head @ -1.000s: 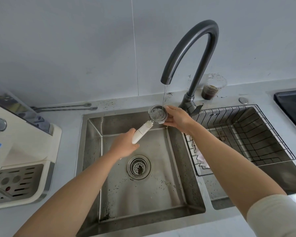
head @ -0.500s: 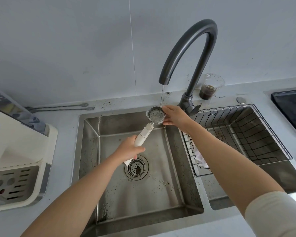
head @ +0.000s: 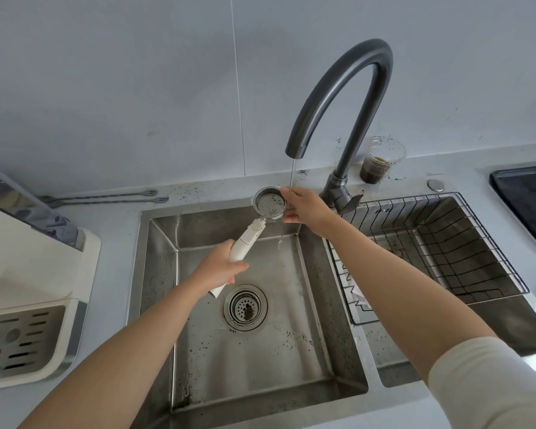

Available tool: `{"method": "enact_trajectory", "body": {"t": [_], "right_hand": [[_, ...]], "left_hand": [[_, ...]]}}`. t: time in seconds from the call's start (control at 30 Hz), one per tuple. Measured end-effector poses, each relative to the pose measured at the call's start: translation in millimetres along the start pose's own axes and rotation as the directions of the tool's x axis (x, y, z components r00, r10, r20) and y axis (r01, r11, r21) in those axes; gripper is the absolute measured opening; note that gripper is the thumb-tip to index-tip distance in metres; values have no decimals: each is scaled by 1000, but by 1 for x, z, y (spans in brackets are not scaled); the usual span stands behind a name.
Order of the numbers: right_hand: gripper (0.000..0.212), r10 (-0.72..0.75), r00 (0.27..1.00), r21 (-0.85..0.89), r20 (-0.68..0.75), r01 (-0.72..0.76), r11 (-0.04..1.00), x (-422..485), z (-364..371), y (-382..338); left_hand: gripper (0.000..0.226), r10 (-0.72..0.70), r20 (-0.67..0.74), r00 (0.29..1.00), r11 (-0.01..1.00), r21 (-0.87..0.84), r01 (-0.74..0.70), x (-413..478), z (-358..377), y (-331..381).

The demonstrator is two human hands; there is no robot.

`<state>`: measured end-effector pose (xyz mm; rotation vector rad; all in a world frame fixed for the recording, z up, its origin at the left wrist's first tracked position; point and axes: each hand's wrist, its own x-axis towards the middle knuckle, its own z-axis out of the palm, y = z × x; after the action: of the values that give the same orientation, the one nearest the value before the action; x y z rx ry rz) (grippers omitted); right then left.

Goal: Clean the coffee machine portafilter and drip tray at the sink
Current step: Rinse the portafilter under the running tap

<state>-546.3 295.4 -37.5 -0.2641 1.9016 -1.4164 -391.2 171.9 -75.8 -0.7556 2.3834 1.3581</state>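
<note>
Your left hand (head: 222, 267) grips the white handle of the portafilter (head: 270, 203), your right hand (head: 304, 209) pinches its metal rim under the faucet (head: 338, 97) stream near the sink (head: 328, 305) back edge, with open basin below and the wire rack (head: 440, 252) close right.

A pale grey wall (head: 136, 88) with one thin vertical seam (head: 237, 88) fills the far side, lit by soft, even daylight. Below it runs a light grey surface (head: 115, 218), speckled with dark grounds near the far edge. Two slim grey long-handled spoons (head: 106, 196) lie against the wall at the left. A clear plastic cup with dark liquid (head: 381, 162) stands far right, just beside a small round metal button (head: 435, 184). A black glass hob (head: 529, 205) sits at the right edge.
</note>
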Motion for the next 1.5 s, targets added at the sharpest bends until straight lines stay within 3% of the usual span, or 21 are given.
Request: {"method": "enact_trajectory", "body": {"t": [0.77,0.93,1.07,1.3,1.5], "right_hand": [[33,4,994,89,-111,6,996,-11,-30,4],[32,13,999,64,-39,-10,998,-16,-26,7],[32,42,999,54,33,-44,998,-17,-20,13],[22,32,996,11,79,-33,999,-19,-18,7],[33,27,995,-47,97,-23,999,-22,-19,3]], "left_hand": [[19,43,18,999,994,99,-45,11,14,33],[22,-29,188,982,996,-78,44,5,2,28],[31,-58,296,953,996,-46,75,-1,-9,20],[19,-7,24,1000,949,315,-1,-3,-18,13],[28,174,-264,949,731,680,55,-17,-29,15]]}}
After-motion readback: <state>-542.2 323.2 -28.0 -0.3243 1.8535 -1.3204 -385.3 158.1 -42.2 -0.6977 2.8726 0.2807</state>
